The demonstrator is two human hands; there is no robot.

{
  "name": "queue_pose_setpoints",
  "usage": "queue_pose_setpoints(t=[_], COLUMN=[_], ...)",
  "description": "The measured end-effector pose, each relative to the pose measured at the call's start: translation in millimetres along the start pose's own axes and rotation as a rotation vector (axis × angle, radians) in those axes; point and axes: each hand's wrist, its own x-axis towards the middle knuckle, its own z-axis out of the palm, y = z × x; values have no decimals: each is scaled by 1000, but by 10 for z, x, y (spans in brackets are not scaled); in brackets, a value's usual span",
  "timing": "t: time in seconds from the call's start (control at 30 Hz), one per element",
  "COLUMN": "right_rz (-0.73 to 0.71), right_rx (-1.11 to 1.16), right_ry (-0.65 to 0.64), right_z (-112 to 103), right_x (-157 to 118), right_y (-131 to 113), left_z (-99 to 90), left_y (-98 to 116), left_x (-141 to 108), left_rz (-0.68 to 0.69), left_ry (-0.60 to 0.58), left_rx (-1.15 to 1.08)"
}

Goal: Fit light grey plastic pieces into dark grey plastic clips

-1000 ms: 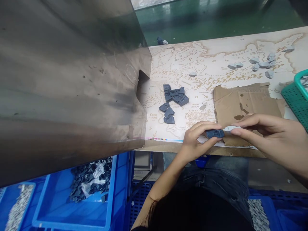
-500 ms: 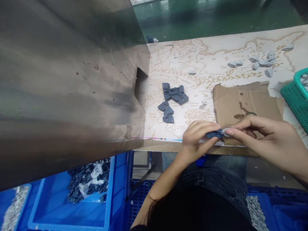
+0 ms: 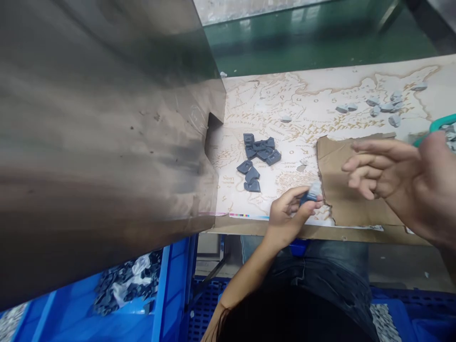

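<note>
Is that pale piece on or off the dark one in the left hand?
On: the pale piece sits against the dark piece, both in the left hand. Whether it's fastened, I cannot tell.

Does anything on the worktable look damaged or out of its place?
Yes. The cardboard looks damaged: its left edge is ragged and torn. Also, one pale piece lies by itself, apart from the cluster of similar pieces farther right, so it seems stray.

Left grip point(image 3: 290, 209) pinching, thumb opposed to curled fingers; left forearm point(image 3: 247, 282) slanting up from lower edge. Right grip point(image 3: 386, 178) unclosed, fingers loosely bent, pointing leftward.
</note>
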Motion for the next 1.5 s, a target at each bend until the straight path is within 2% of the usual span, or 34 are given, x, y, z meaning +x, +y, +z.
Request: queue_pose_setpoints(t=[0.1,0.4,0.5,0.6,0.67,0.73,0.8,0.87,0.97,1.03,1.13,1.2,1.27,1.37,1.5], right_rz=[132,194,173,56,-65,-178,-232,-233,-216,-158,-36,15,23,-95,-331], right_rx=[222,279,289,68,-209,-388,-429,-430,-446,-434,-425,-449,-468,-556,-877], right_ry=[42,58,62,-5,-136,-264,-310,-295,-357,-407,-351,-314,-330,-396,-443], right_z=[-53,-12,-16,-11,4,20,25,14,-7,0,39,78,124,188,199], right_x=[32,-105,-122,-99,-64,-16,59,192,554,892,1405,1655,1792,1834,1778], right_y=[-84,-32,16,89,129,134,95,27,-75,-112,-94,-27,66,178,233], left_z=[21,31,17,-8,-32,-64,-105,-154,-236,-292,-366,-402,-423,-425,-412], left_y=[-31,-20,-35,-42,1,105,259,423,577,574,445,343,278,268,309], left_x=[11,-5,-22,-47,-47,-14,70,208,489,683,909,990,1021,1019,1016], left_rz=[-63,-56,-46,-1,47,102,162,195,223,267,318,326,339,392,439], left_ry=[88,88,91,119,113,72,13,-56,-102,-29,156,200,205,314,504], left_rx=[-80,-99,-60,18,113,218,325,446,584,623,640,621,596,612,679])
